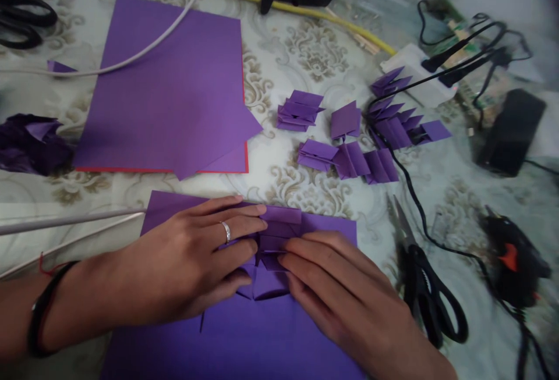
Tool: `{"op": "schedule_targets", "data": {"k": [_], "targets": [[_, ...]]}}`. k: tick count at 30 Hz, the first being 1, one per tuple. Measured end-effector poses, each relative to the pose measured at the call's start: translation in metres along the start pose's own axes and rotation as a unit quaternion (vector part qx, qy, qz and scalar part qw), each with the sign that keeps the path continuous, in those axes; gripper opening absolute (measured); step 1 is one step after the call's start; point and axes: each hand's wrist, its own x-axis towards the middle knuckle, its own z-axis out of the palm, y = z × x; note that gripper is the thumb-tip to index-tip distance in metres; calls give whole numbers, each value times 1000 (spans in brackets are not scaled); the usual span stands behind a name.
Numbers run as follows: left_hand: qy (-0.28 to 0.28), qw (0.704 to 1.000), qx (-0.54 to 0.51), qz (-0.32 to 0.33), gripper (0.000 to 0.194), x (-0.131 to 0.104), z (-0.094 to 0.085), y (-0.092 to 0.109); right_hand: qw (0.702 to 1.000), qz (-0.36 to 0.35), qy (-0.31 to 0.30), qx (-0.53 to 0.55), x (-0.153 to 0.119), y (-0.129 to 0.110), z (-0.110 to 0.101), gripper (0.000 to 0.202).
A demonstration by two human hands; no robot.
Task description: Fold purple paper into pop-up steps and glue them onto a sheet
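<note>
A folded purple paper piece (271, 284) rests on a large purple sheet (244, 342) in front of me. My left hand (209, 252), with a ring on one finger, presses its fingertips along the left part of the folds. From the other side, my right hand (336, 281) pinches the right edge of the same piece between thumb and fingers. Parts of the piece are hidden under both hands. Beyond them lie several small folded purple paper pieces (300, 111), some standing in zigzag rows.
Purple sheets (170, 89) with a red one beneath lie at the back left. Black-handled scissors (430, 293) and a glue gun (513, 258) are on the right. A power strip (419, 74), a phone-like black block (513, 132), crumpled purple paper (32, 144) and cables surround the area.
</note>
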Motion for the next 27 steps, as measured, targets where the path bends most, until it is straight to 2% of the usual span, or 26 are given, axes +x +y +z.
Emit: {"op": "schedule_targets", "data": {"k": [7, 15, 27], "targets": [[-14, 1000, 13, -4, 15, -2, 0, 1, 1000, 9, 6, 0, 0, 1, 3, 18], [-3, 999, 13, -31, 12, -3, 1, 4, 1000, 6, 3, -5, -2, 2, 4, 19], [-11, 1000, 25, -6, 22, 2, -5, 2, 1000, 10, 0, -3, 2, 0, 2, 19]]}}
